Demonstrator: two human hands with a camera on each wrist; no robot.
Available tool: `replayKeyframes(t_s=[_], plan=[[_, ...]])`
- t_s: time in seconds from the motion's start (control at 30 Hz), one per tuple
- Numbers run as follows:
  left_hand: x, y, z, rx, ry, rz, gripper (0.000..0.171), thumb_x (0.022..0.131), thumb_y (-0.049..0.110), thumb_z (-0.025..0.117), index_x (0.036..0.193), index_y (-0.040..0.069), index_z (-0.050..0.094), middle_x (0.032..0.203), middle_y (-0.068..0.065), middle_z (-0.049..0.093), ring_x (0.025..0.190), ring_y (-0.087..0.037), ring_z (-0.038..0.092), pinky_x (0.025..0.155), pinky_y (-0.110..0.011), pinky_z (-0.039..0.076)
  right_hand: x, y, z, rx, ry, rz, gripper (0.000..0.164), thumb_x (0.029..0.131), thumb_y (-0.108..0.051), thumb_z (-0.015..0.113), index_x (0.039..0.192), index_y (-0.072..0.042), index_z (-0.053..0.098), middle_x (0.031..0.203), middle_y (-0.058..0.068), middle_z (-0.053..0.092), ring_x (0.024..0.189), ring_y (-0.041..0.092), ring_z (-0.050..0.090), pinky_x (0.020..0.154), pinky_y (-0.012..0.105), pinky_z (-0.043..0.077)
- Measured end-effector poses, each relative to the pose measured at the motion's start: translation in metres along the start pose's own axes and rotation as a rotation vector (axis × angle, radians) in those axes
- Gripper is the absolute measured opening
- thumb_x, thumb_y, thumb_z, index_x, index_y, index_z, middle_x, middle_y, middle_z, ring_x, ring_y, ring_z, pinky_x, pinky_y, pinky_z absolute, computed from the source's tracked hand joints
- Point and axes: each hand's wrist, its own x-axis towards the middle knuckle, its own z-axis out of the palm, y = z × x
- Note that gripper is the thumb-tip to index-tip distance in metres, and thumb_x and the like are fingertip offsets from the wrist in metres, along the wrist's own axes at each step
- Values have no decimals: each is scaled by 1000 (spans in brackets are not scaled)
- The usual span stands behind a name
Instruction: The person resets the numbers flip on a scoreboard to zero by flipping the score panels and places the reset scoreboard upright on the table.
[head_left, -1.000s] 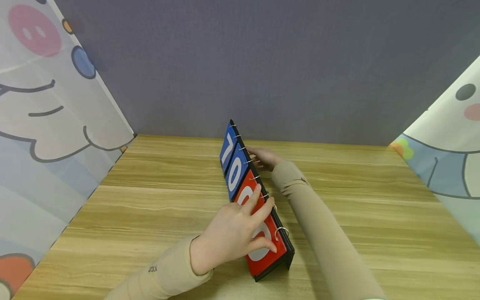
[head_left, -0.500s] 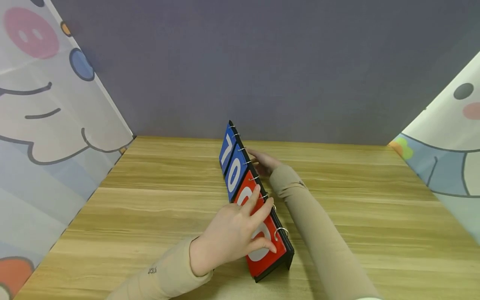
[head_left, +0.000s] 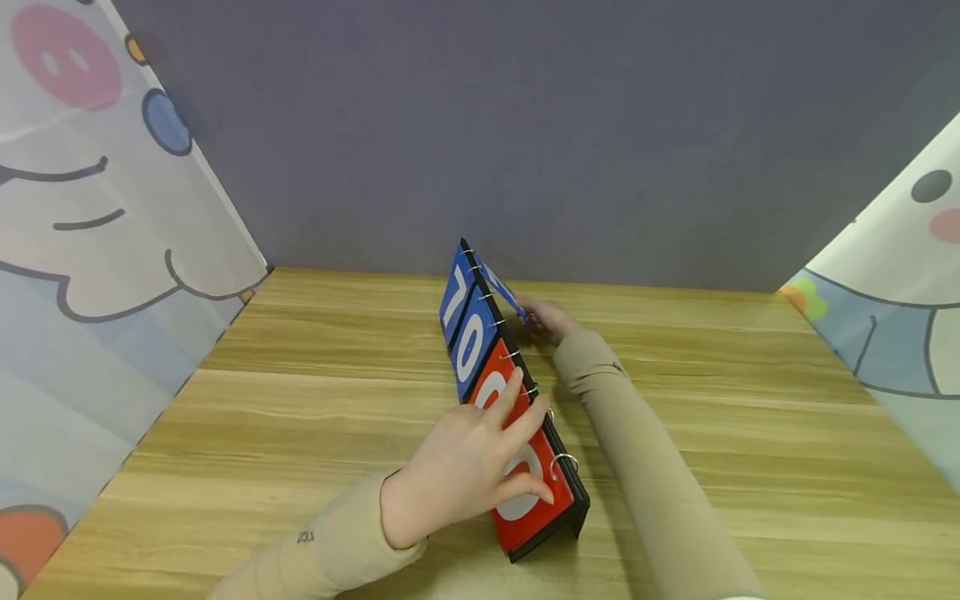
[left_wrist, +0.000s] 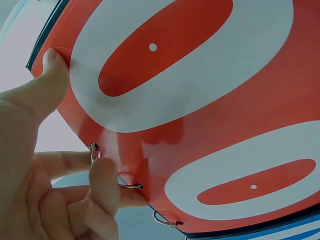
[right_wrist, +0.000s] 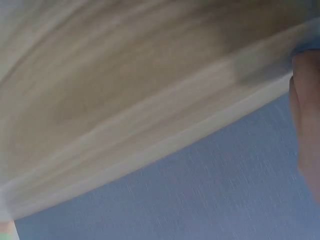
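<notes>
A tabletop flip scoreboard [head_left: 506, 358] stands tent-like, its ring-bound number cards showing blue 7 and 0, then red digits partly covered by a hand. My left hand [head_left: 465, 462] holds the near end, thumb on the front red card [left_wrist: 165, 125] and two fingers at the ringed top edge [left_wrist: 117, 182]. Behind the board, my right hand [head_left: 551, 321] pinches the lower edge of a blue number card [head_left: 501, 287], which slants out from the rings. In the right wrist view only part of that hand [right_wrist: 307, 115] shows, at the right edge, and the picture is blurred.
The scoreboard stands on a wood-grain table [head_left: 322, 392]. A grey partition [head_left: 480, 142] rises at the table's back edge. Cartoon-printed curtains stand on the left [head_left: 97, 250] and on the right [head_left: 900, 308].
My right hand has moved slightly rightward behind the board, and a blue card has swung out from the back in its fingers. The left hand stays in place.
</notes>
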Motion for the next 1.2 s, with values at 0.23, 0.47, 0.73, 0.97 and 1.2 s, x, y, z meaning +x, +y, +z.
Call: replayKeyframes(t_s=[0.23,0.47,0.73,0.97,1.2], plan=[[1,1,-1,-5,6,3,79,69,72,59,120,11,56,117,-21,63,41,-10,49,43,-21,41,-8,-18,6,-243,237,74,38,89,-36,60,102,-1,62,72,-1,51,68,13,47,64,25,42],[0,1,0,-17,-10,1,79,69,71,59,121,11,56,118,-21,62,40,-9,48,43,-20,39,-33,-28,7,-196,250,-7,37,91,-30,58,64,-8,46,52,-3,39,51,12,38,53,24,31],[1,1,-2,-20,-21,-3,78,69,71,59,120,11,56,118,-21,62,40,-10,49,43,-20,39,-40,-29,-2,-218,406,-161,40,95,-28,51,125,-1,57,130,18,55,122,28,51,100,37,42],[1,1,-2,-22,-13,-5,78,69,71,60,120,11,56,117,-21,63,40,-10,48,43,-20,38,-36,-28,1,-103,567,-335,36,93,-24,56,124,-6,57,129,15,56,124,27,50,100,35,43],[1,1,-2,-27,-13,-4,79,69,70,60,120,11,56,118,-21,63,42,-11,51,45,-21,41,-37,-29,2,-99,618,-380,35,92,-25,57,119,-3,62,122,17,62,115,28,58,95,36,47]])
